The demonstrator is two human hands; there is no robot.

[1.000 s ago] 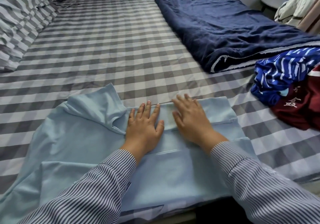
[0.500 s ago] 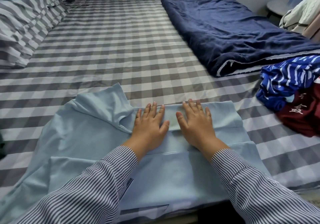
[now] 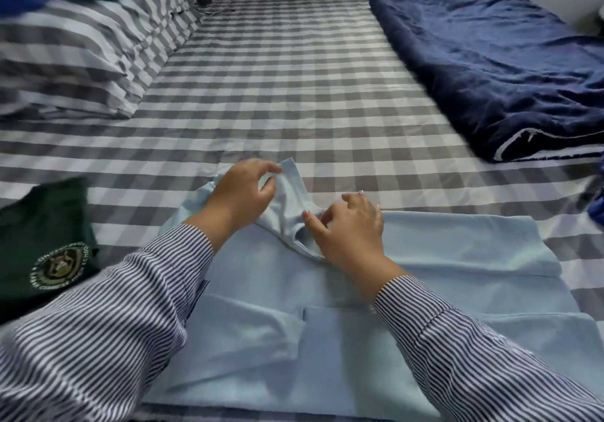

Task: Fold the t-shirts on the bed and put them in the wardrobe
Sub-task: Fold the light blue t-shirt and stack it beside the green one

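- Presently we find the light blue t-shirt (image 3: pixel 425 291) spread on the checked bed (image 3: pixel 294 78), at its near edge.
- Our left hand (image 3: pixel 242 192) pinches the raised sleeve (image 3: pixel 291 199) of that t-shirt between thumb and forefinger.
- Our right hand (image 3: pixel 349 228) rests on the t-shirt just right of the sleeve, fingers loosely curled; we cannot tell whether it has hold of cloth.
- Left of the t-shirt lies a dark green garment (image 3: pixel 42 241) with a round crest.
- Beyond the t-shirt, to its right, lies a navy blanket (image 3: pixel 506 68).

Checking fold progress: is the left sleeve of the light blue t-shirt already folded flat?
No, the left hand grips that raised sleeve of the light blue t-shirt.
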